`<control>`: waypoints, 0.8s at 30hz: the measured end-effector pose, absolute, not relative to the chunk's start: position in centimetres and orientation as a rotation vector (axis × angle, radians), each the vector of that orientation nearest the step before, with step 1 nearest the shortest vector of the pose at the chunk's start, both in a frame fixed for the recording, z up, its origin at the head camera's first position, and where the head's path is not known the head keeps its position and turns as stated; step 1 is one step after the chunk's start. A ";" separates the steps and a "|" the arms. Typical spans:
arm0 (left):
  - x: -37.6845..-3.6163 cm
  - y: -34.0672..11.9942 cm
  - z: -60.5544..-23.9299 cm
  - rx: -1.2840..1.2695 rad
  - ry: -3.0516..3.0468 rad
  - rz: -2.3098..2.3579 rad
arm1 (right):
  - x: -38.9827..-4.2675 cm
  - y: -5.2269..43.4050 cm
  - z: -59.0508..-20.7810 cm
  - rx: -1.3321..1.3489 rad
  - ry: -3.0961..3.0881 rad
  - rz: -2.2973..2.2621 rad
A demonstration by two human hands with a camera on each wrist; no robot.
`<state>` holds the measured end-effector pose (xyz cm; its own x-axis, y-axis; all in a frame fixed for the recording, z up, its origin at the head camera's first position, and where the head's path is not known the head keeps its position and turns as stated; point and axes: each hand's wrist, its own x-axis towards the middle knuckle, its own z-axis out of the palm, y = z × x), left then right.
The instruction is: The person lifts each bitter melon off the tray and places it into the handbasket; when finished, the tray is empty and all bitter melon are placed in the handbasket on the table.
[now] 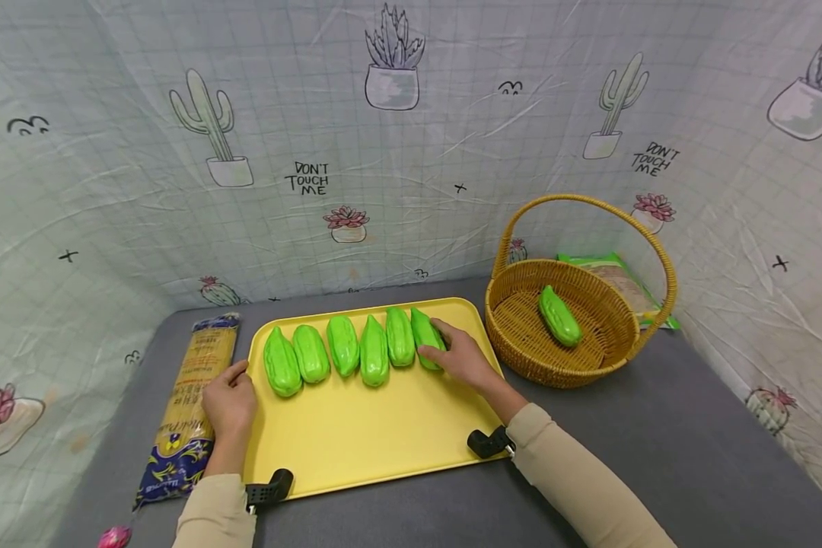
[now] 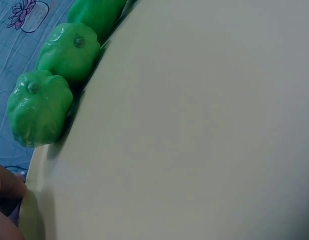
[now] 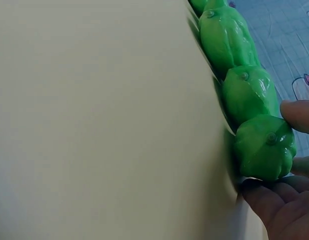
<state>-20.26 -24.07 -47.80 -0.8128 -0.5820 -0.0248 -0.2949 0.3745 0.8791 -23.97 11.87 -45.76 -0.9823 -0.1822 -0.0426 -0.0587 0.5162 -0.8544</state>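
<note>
A row of several glossy green, ridged bitter melons lies along the far side of a yellow tray. At the row's right end my right hand holds the last bitter melon, thumb on one side and fingers on the other. It still lies against its neighbour. My left hand is at the tray's left edge, its fingers curled and pinching the rim. The nearest bitter melon to that hand lies just beyond it, untouched.
Right of the tray stands a wicker basket with a tall handle and one bitter melon inside. A green-edged packet lies behind it. On the left is a long pasta bag, with a small pink object near the front.
</note>
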 end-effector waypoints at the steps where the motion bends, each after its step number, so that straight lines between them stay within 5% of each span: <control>1: -20.2 -24.1 -47.8 0.774 -2.350 -1.413 | -24.0 11.9 -45.8 -0.212 2.625 -1.470; 24: -20.4 -24.0 -47.9 0.758 -2.347 -1.421 | -23.8 12.0 -45.8 -0.206 2.650 -1.465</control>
